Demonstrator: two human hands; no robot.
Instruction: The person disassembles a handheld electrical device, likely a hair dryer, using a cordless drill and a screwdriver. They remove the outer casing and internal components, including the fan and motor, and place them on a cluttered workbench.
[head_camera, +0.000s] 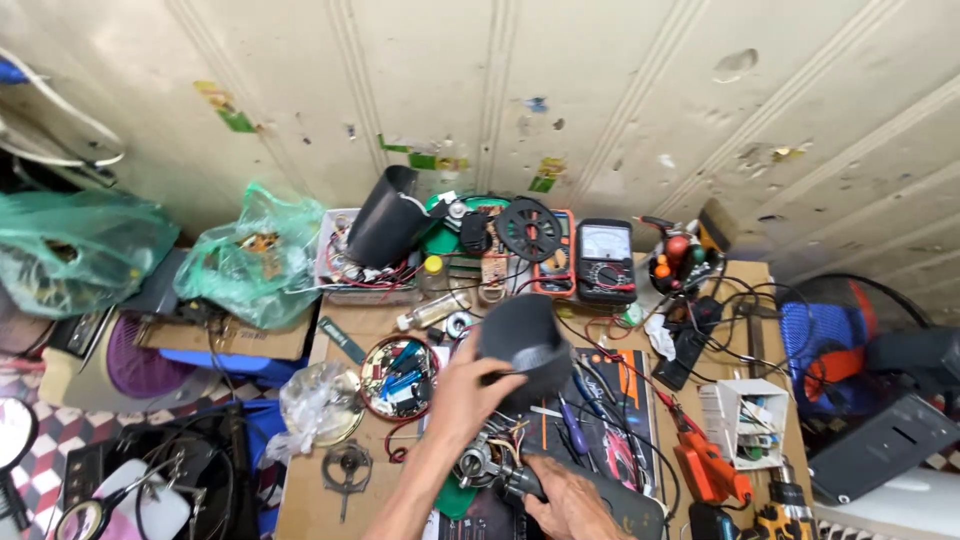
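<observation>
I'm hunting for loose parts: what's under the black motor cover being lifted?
Under the black motor cover, held by the left hand, sit a bare motor and its wires. The right hand hides the rest.

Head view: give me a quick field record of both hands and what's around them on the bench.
left hand: grips a dark rounded motor cover, lifted above the bench
right hand: on a black cylindrical part at the near edge
between hands: exposed motor with coloured wires
bench rear: two multimeters, black fan guard
bench right: orange tool, white box of small parts
bench left: round tin of bits
</observation>
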